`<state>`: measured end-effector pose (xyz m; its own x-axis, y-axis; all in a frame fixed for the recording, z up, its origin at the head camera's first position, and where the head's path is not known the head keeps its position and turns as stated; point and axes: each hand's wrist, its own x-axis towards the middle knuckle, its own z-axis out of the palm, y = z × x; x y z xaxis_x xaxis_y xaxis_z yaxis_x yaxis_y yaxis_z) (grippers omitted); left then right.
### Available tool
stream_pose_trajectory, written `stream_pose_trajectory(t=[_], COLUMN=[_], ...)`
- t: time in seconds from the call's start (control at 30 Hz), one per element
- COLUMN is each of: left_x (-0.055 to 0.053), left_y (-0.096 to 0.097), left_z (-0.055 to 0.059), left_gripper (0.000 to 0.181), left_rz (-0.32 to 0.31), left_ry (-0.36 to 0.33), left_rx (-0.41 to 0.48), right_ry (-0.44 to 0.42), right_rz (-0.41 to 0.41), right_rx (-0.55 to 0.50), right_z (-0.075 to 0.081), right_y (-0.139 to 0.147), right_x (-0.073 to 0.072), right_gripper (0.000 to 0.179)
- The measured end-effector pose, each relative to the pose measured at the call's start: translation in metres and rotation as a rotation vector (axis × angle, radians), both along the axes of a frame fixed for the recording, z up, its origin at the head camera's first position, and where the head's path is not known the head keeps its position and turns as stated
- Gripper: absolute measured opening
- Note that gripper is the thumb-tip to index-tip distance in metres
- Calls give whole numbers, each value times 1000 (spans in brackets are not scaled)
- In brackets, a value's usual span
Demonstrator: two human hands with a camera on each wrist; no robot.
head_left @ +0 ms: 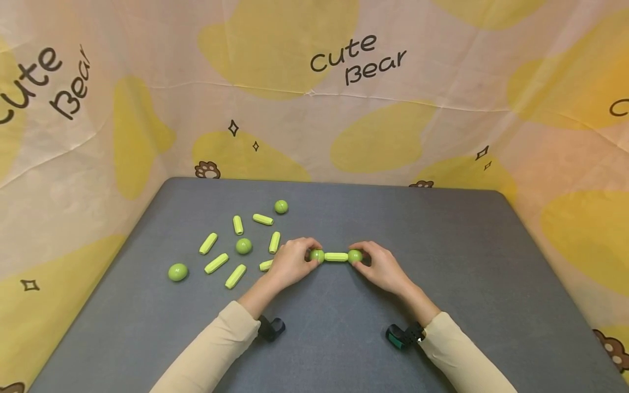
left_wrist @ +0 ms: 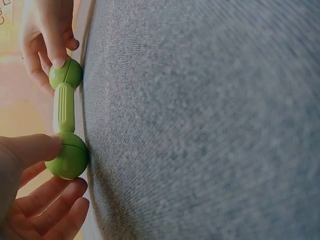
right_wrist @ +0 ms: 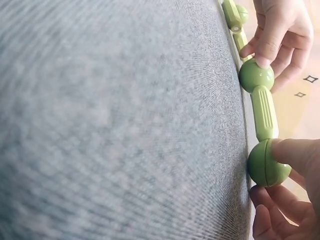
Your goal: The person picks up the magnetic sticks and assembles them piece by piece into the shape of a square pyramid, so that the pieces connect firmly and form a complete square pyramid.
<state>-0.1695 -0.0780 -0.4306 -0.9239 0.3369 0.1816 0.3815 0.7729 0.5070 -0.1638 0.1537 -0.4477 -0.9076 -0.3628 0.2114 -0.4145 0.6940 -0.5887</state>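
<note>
A pale green ribbed rod (head_left: 336,257) joins two green balls in a dumbbell shape, lying level at the middle of the grey table. My left hand (head_left: 294,262) pinches the left ball (left_wrist: 68,162) between thumb and fingers. At the other end, my right hand (head_left: 385,267) grips the right ball (right_wrist: 268,164) the same way. A fine seam line runs round each ball in the left wrist view. Between the two hands the rod is untouched, its ends meeting the balls.
Left of my hands lie several loose pale green rods (head_left: 216,263), one partly hidden behind the left hand. Among them are three loose green balls: a near-left ball (head_left: 178,272), a middle ball (head_left: 243,246) and a far ball (head_left: 281,207). A printed cloth (head_left: 295,120) hangs behind the table (head_left: 467,245).
</note>
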Motion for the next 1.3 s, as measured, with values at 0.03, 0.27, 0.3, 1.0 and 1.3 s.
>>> stream_pose_trajectory(t=[0.03,0.27,0.3,1.0,1.3], left_x=[0,0,0,-11,-18], left_y=[0,0,-1,4,8], left_z=[0,0,0,0,-2], left_gripper=[19,20,20,21,20], left_rz=[0,1,1,75,53], left_ry=[0,-13,-16,-81,-101], left_rx=[2,9,9,91,169], right_ry=[3,-6,-9,-20,-80], right_rz=[5,23,24,65,125], right_rx=[1,-2,-2,0,-3], right_z=[0,3,4,5,7], right_y=[0,2,2,5,8], right_x=[0,-3,-4,2,12], right_gripper=[30,31,31,24,23])
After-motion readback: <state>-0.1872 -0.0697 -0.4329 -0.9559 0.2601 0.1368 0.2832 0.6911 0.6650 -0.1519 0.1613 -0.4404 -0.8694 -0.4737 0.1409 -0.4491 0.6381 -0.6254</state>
